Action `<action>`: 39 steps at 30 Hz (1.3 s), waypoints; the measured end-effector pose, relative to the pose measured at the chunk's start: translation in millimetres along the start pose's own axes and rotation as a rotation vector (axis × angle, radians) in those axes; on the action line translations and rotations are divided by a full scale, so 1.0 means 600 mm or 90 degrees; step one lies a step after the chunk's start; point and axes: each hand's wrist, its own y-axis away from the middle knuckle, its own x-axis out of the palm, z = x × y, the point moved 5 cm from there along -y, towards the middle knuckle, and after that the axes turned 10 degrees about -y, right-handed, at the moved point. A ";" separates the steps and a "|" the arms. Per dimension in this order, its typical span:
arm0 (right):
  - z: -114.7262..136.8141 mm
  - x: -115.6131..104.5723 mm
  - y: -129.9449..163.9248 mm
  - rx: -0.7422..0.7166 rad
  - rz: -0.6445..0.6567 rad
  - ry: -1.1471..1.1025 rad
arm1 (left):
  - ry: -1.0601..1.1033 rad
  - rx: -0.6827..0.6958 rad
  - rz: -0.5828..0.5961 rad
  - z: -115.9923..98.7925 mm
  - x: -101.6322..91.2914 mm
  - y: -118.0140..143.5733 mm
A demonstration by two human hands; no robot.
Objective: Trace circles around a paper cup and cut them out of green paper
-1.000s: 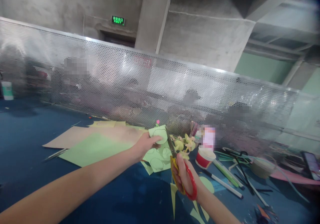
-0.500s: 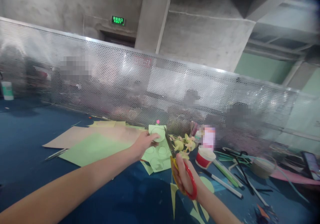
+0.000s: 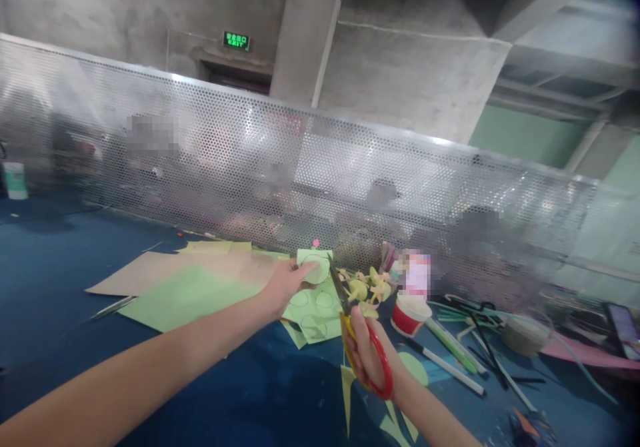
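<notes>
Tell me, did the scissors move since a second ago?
Yes, slightly. The scissors tip slid up toward the mesh fence, further along the green paper.

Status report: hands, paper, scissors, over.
Left hand pinching green paper. Right hand gripping scissors, blades at paper edge. Red cup just right, clear of the cut.

On the tabletop point(image 3: 60, 280), large paper sheets point(image 3: 185, 287) lie left of centre, near the mesh screen point(image 3: 280, 167) that stands along the far edge. A pen point(image 3: 111, 308) lies at their left, nearer corner. The left hand point(image 3: 287, 284) holds a cut sheet point(image 3: 315, 297) just right of those sheets, above the tabletop. The scissors point(image 3: 357, 340) sit in the right hand point(image 3: 370, 354), nearer than the cut sheet, blades reaching its right edge. Behind the blades lies a heap of paper curls point(image 3: 367, 287); right of it a cup point(image 3: 409, 314), then markers point(image 3: 450, 357) toward the right edge. Scraps point(image 3: 347, 387) lie below the right hand, toward the near edge
</notes>
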 end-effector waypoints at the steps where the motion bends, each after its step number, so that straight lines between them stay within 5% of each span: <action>1: 0.001 0.000 0.000 -0.001 0.001 0.002 | 0.005 -0.003 -0.001 0.000 0.000 0.000; 25: 0.010 0.005 0.005 -0.035 0.026 0.039 | -0.003 0.007 -0.030 0.003 -0.008 -0.006; 33: 0.011 0.009 -0.002 -0.027 0.170 0.017 | -0.116 0.015 -0.074 0.013 -0.025 -0.012; 39: 0.017 0.008 0.000 -0.039 0.166 0.033 | -0.207 0.037 -0.001 -0.005 -0.006 0.001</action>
